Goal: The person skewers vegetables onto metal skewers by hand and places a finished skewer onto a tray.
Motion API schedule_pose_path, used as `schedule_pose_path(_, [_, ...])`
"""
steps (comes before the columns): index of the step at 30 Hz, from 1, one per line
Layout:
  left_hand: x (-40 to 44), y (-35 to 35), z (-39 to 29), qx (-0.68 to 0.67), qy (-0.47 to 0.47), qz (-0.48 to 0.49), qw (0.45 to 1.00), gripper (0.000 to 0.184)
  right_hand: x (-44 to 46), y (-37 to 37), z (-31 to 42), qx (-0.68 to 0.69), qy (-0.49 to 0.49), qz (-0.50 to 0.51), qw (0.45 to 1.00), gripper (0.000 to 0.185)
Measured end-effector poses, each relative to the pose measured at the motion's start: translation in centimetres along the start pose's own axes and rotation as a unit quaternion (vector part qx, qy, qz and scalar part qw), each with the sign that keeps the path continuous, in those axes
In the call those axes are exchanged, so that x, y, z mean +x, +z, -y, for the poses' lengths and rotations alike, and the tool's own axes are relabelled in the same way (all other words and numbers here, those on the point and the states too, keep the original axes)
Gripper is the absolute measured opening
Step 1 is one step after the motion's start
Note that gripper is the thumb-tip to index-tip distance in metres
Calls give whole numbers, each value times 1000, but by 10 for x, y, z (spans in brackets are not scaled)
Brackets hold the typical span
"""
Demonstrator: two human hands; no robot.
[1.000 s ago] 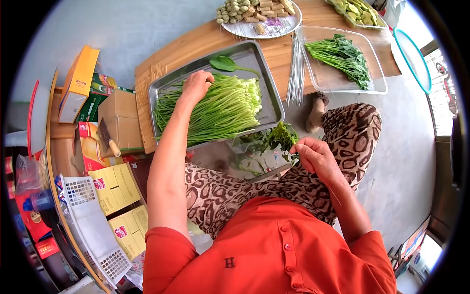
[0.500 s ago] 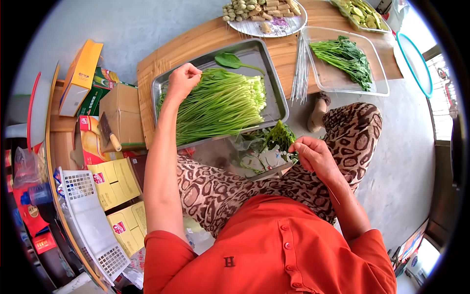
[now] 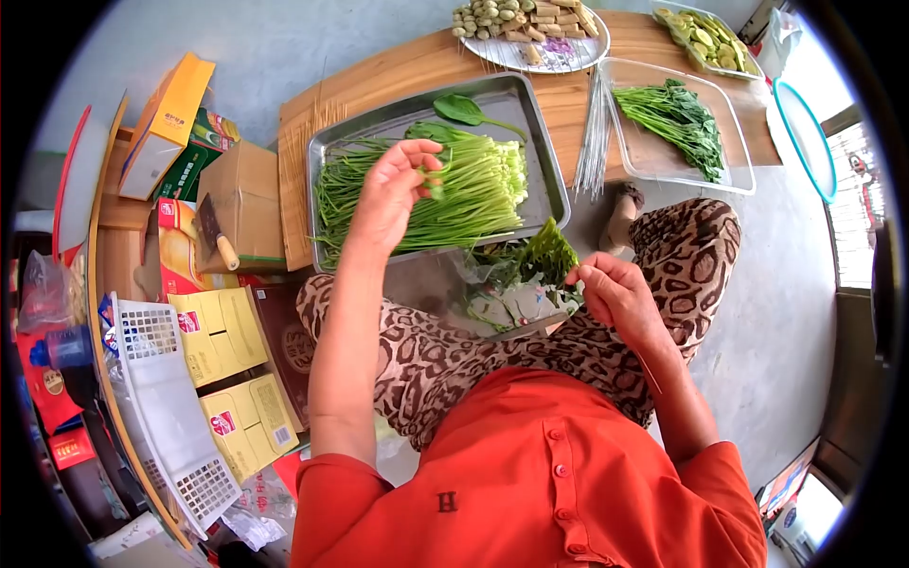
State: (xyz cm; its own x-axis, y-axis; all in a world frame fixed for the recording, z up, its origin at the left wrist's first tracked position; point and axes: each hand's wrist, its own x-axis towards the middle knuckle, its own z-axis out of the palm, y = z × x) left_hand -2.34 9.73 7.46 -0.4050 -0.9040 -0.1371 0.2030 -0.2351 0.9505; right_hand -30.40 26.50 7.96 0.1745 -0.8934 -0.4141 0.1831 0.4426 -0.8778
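Note:
My left hand (image 3: pixel 390 194) is raised over the metal tray (image 3: pixel 559 180), its thumb and fingers pinched on a small bit of green. Beneath it in the tray lie a pile of long green stems (image 3: pixel 454 194) and a broad leaf (image 3: pixel 458 109) with a stalk. My right hand (image 3: pixel 611 289) is closed, fingertips together, beside dark leafy greens (image 3: pixel 544 260) in a container above my lap. A thin stick runs back from this hand along the wrist; what the fingertips grip is too small to tell.
On the wooden table (image 3: pixel 379 80) are metal skewers (image 3: pixel 593 137), a clear tub (image 3: pixel 653 172) of leafy greens, an oval plate (image 3: pixel 568 59) of skewered food and a tray of sliced vegetables (image 3: pixel 710 43). Cartons, a knife (image 3: pixel 216 232) and a white basket (image 3: pixel 170 407) stand at the left.
My left hand has moved right and toward me from the tray's left part, now with a bit of green. My right hand has barely moved. The whole view has shifted slightly.

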Motion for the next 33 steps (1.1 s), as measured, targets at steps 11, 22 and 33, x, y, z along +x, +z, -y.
schedule_pose_path(11, [-61,83,10,146,140,-45,978,10,14,44,37,10,-114,-77,990,18])
schedule_pose_path(22, [-110,95,15,260,193,-93,942,18,7,54,33,-19,-131,-64,989,16])
schedule_pose_path(33, [-122,112,8,249,254,-103,929,18,-14,74,49,-93,-148,-46,984,18])
